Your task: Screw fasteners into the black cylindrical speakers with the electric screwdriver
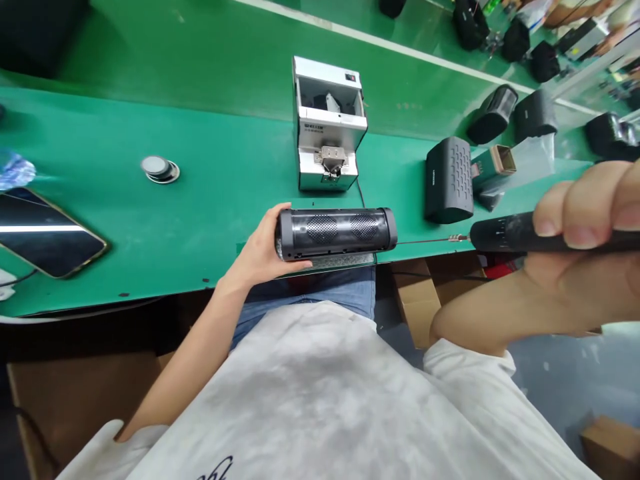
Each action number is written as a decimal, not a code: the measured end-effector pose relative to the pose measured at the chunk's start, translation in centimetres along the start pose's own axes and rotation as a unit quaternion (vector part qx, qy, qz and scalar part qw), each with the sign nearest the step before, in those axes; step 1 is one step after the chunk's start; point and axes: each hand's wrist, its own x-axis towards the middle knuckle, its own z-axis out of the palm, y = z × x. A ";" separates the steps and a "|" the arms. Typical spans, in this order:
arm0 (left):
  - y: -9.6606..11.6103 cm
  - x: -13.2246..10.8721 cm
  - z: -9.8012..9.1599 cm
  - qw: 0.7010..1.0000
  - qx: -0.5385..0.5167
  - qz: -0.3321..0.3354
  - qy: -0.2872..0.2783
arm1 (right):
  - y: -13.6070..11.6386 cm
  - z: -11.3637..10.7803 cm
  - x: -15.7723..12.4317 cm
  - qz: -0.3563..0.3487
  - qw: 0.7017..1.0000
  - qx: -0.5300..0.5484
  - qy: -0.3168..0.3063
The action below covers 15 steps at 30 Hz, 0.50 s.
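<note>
My left hand (260, 250) grips the left end of a black cylindrical speaker (336, 232), which lies sideways at the near edge of the green bench (200, 200). Two round mesh grilles show on its side. My right hand (585, 217) is closed round a black electric screwdriver (505, 235) held level. Its thin bit (425, 241) reaches the speaker's right end cap.
A grey screw feeder box (327, 123) stands just behind the speaker. A black ribbed speaker (449, 179) and several more black speaker bodies lie at the right and far right. A phone (45, 233) and a small round part (159, 168) lie at the left. Cardboard boxes (425, 293) sit under the bench.
</note>
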 end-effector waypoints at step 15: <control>-0.1 -0.2 -0.1 0.999 0.032 -0.018 -0.003 | -0.6 -3.5 -0.9 -0.134 0.910 -0.370 -0.128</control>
